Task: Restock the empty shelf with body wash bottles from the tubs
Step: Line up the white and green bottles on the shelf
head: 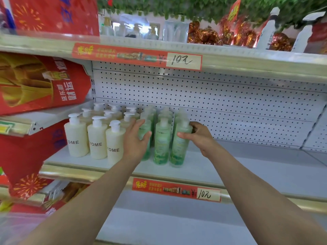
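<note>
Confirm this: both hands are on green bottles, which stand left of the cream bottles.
Not left. In the head view the left hand and right hand are on green bottles, which stand right of the cream bottles.

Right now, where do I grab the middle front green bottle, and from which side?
Probably the neck under its pump, from above in front: the middle green bottle stands upright, tight between the left green bottle, held by the left hand, and the right green bottle, held by the right hand.
</note>
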### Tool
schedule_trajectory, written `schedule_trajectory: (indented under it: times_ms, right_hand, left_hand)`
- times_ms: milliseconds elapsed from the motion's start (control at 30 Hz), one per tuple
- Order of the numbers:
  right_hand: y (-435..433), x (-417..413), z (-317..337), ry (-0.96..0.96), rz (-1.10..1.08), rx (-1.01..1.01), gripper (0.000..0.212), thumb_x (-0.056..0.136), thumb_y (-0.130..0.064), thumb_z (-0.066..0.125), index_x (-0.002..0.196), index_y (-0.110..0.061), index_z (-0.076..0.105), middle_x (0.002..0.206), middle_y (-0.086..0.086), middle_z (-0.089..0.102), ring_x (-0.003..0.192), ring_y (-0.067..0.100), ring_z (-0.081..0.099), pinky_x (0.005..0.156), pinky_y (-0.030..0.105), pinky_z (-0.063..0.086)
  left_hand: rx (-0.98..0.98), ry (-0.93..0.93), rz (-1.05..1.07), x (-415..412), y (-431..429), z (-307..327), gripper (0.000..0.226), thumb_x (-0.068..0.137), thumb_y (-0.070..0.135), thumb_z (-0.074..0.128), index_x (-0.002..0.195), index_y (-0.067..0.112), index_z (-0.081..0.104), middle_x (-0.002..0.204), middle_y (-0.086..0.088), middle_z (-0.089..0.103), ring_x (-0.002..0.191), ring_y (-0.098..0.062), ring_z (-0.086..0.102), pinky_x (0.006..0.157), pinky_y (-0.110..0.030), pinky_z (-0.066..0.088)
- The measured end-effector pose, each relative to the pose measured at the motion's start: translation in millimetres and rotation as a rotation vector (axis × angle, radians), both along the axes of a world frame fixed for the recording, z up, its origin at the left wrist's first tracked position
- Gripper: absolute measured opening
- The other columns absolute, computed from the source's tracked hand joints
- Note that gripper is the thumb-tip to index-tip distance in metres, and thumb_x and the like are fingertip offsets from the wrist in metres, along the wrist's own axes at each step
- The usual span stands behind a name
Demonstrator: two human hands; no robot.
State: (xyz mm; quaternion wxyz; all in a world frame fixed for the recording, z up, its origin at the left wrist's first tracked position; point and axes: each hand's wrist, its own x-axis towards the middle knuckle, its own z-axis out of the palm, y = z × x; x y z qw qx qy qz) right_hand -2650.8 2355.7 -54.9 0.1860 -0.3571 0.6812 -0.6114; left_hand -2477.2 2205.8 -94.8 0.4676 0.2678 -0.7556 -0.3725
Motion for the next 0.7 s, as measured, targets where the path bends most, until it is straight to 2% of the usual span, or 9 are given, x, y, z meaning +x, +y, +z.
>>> schedule_trajectory:
  times_ms: [167,300,533,700]
  right_hand:
    - [-5,-8,-9,0.021,-0.005,0.015,0.041,0.074,-0.009,0.086,0.105,-0.024,0.063,0.102,-0.007,0.071,0.091,0.007,0.067,0.068,0.013,0.05]
    - [-10,-12,-11,0.067,0.047,0.058,0.044,0.077,-0.015,0.085,0.112,-0.025,0.06,0.108,-0.008,0.069,0.099,0.008,0.066,0.073,0.014,0.05]
    - [-9,-19,-16,0.065,0.056,0.1,0.06,0.077,-0.024,0.085,0.129,-0.023,0.055,0.112,-0.008,0.068,0.101,0.005,0.065,0.074,0.016,0.05]
    - [-9,-18,-16,0.075,0.049,0.14,0.064,0.079,-0.027,0.084,0.134,-0.025,0.051,0.114,-0.009,0.066,0.101,0.002,0.063,0.073,0.015,0.048]
  left_hand:
    - [0.014,-0.071,-0.008,-2,-2,1,0.048,0.093,0.027,0.066,0.139,0.023,0.053,0.158,-0.001,0.03,0.146,-0.017,0.027,0.119,-0.036,0.025]
    - [0.006,-0.038,-0.007,-4,-4,-3,0.048,0.092,0.026,0.067,0.138,0.023,0.054,0.157,-0.001,0.032,0.145,-0.016,0.028,0.118,-0.041,0.028]
    - [-0.044,-0.042,0.032,-10,-3,-12,0.053,0.091,0.023,0.069,0.14,0.022,0.05,0.159,0.0,0.029,0.146,-0.014,0.025,0.117,-0.031,0.023]
    - [-0.041,-0.049,0.073,-13,0,-10,0.051,0.091,0.024,0.068,0.139,0.021,0.051,0.158,0.001,0.029,0.145,-0.014,0.027,0.115,-0.03,0.023]
